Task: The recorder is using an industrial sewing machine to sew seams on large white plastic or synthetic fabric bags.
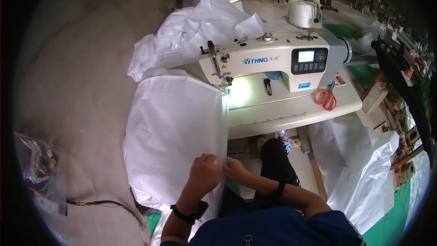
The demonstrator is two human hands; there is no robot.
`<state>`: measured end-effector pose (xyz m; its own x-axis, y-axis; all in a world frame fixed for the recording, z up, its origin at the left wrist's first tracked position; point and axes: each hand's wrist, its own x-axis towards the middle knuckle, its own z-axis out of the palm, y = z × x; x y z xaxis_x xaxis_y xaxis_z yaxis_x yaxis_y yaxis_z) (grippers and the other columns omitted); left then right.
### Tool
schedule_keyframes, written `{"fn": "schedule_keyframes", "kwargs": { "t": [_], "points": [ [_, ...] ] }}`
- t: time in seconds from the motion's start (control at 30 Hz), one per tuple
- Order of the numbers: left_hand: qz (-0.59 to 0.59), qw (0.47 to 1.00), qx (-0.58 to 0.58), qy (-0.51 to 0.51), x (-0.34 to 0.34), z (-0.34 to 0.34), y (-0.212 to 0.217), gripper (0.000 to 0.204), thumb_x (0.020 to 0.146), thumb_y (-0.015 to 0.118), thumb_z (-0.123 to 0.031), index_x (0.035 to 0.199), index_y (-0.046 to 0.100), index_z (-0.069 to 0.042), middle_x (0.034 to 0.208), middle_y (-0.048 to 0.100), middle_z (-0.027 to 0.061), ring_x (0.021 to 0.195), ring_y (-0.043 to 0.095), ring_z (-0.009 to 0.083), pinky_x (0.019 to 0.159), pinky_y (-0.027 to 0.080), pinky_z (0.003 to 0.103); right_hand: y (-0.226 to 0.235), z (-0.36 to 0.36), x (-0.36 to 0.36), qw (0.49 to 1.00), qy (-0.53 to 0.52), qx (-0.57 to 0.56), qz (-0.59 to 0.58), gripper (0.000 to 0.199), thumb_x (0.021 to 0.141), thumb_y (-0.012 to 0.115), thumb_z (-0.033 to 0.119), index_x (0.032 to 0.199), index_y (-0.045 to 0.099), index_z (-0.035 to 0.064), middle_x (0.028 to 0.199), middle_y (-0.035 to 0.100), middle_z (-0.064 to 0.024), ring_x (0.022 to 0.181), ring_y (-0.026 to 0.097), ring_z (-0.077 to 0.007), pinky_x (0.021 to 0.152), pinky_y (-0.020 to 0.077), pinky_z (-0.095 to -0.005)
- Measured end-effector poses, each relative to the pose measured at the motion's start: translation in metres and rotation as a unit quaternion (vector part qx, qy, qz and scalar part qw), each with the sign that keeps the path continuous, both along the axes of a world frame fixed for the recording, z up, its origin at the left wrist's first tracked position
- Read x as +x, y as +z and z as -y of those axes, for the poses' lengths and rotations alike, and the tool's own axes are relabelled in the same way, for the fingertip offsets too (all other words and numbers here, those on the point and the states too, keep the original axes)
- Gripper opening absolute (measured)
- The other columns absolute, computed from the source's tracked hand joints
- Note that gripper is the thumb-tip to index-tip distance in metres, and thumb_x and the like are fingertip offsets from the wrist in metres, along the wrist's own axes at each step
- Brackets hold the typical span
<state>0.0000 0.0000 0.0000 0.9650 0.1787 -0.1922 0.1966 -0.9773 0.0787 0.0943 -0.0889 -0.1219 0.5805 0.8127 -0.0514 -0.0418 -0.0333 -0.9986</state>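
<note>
A large white sheet [175,118], which looks like woven plastic or cloth, hangs over the near edge of the sewing table. Its upper right corner reaches the needle area of a white sewing machine [282,50], where a bright lamp shines. My left hand [205,173] is closed, with curled fingers, on the sheet close to its right edge. Beside it, my right hand [236,170] pinches that same edge. The fingertips of both hands are partly hidden.
Red-handled scissors [325,100] and a small black thread snipper [268,87] lie on the table. More white sheeting [195,23] is heaped behind the machine, and another white sheet [357,164] hangs at right. A thread cone [302,13] stands at the back.
</note>
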Motion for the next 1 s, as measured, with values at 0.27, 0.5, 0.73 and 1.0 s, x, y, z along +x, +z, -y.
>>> {"fn": "schedule_keyframes", "kwargs": {
  "t": [0.27,0.5,0.73,1.0],
  "points": [
    [0.245,0.887,-0.32,0.224,0.02,0.007,-0.056,0.02,0.079,0.052,-0.013,0.094,0.051,0.0,0.078,0.061,0.019,0.072,0.06,0.0372,0.065,0.049,0.045,0.019,0.033,-0.009,0.989,0.08,-0.11,-0.055,0.021,0.086,0.052,0.015,0.092,0.058,-0.0039,0.076,0.063,-0.0142,0.068,0.064,-0.0205,0.06,0.0509,-0.0323],
    [0.203,0.945,-0.184,0.177,0.03,-0.004,-0.058,0.019,0.082,0.055,-0.016,0.092,0.047,-0.002,0.065,0.056,0.0214,0.061,0.059,0.0328,0.059,0.047,0.037,0.069,0.009,0.092,0.962,0.175,-0.207,0.034,0.028,0.086,0.05,0.026,0.089,0.065,0.0024,0.076,0.066,-0.0108,0.056,0.063,-0.0181,0.055,0.0515,-0.0335],
    [0.237,0.874,-0.39,0.166,0.04,0.007,-0.025,0.012,0.083,0.05,-0.013,0.088,0.046,-0.003,0.068,0.052,0.0244,0.069,0.053,0.0454,0.059,0.042,0.046,0.09,-0.113,0.173,0.874,-0.148,-0.306,0.347,0.025,0.081,0.052,0.022,0.093,0.058,0.0005,0.095,0.064,-0.0193,0.09,0.063,-0.0316,0.077,0.0488,-0.0415],
    [0.233,0.848,-0.433,0.197,0.037,0.011,-0.048,0.014,0.083,0.051,-0.014,0.086,0.044,-0.002,0.064,0.05,0.0226,0.061,0.053,0.0421,0.056,0.042,0.042,0.056,-0.125,0.167,0.84,-0.203,-0.26,0.43,0.016,0.079,0.05,0.014,0.088,0.058,0.0035,0.091,0.062,-0.0159,0.082,0.063,-0.0336,0.071,0.049,-0.0432]
  ]
}}
